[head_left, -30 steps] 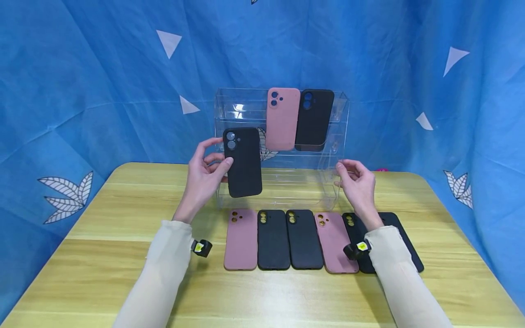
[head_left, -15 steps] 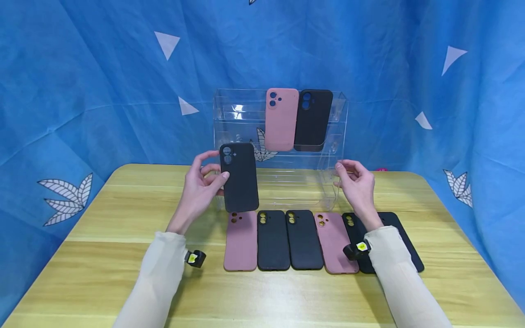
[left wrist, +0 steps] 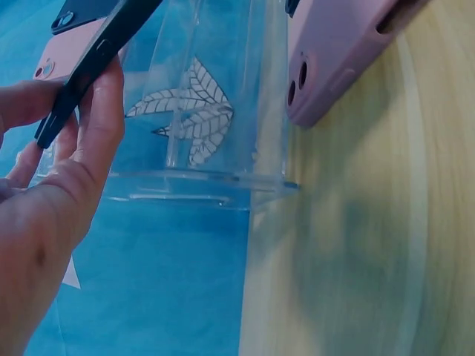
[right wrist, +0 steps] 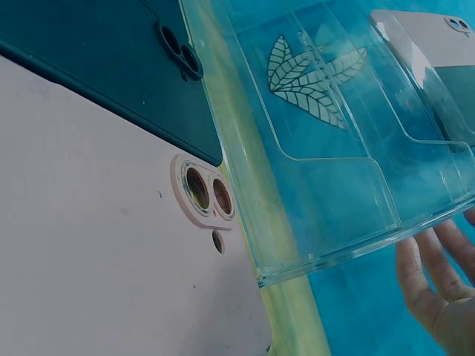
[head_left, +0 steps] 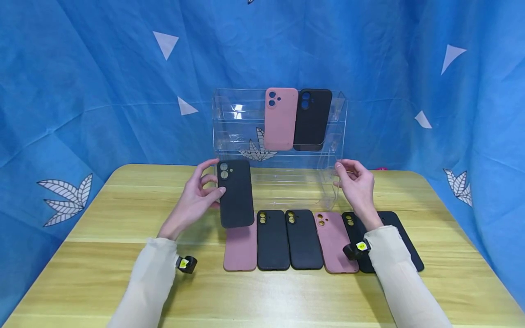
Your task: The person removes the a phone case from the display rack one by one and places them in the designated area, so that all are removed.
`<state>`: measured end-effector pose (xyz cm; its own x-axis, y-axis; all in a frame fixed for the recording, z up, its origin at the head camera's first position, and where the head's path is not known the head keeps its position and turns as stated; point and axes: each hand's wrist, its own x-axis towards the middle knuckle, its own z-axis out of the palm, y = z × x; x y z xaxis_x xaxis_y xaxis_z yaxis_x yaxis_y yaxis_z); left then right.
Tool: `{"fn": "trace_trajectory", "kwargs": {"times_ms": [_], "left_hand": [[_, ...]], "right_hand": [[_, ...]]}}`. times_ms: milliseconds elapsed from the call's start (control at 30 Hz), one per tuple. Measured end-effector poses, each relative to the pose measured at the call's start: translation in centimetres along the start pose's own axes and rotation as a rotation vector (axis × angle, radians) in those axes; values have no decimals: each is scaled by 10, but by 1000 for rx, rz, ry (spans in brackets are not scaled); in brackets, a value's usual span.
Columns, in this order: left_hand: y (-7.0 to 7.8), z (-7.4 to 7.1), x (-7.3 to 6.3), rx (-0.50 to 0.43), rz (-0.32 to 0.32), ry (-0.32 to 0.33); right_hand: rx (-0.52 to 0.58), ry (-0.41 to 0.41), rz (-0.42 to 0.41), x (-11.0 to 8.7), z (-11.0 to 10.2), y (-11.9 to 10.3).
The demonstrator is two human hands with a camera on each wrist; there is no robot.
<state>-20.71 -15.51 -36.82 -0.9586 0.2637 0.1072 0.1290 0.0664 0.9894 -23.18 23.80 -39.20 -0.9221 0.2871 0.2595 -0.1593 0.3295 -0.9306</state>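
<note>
My left hand (head_left: 195, 194) pinches a black phone case (head_left: 236, 193) by its left edge, thumb in front and fingers behind. The case is upright, in front of the lower left of a clear display rack (head_left: 302, 202), and covers the top of a pink phone case (head_left: 240, 250) on the table. In the left wrist view it shows edge-on. My right hand (head_left: 358, 184) holds the rack's right side edge between thumb and fingers. In the rack's upper part stand a pink phone case (head_left: 280, 123) and a black phone case (head_left: 313, 119), side by side.
In front of the rack lie two black phone cases (head_left: 273, 241), another pink phone case (head_left: 335, 243) and more black cases (head_left: 399, 232) partly under my right forearm. A blue curtain (head_left: 123, 82) hangs behind the wooden table (head_left: 102, 218).
My left hand has lowered the black case and shifted it slightly left and nearer, now over the pink case's top. The right hand stays at the rack's side.
</note>
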Motion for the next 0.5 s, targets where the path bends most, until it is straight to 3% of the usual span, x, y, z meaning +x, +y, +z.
{"fn": "trace_trajectory", "kwargs": {"times_ms": [500], "left_hand": [[-11,-18,-14,-15,-99,-90]], "right_hand": [[11,-12,-4,-1,0,-1]]}}
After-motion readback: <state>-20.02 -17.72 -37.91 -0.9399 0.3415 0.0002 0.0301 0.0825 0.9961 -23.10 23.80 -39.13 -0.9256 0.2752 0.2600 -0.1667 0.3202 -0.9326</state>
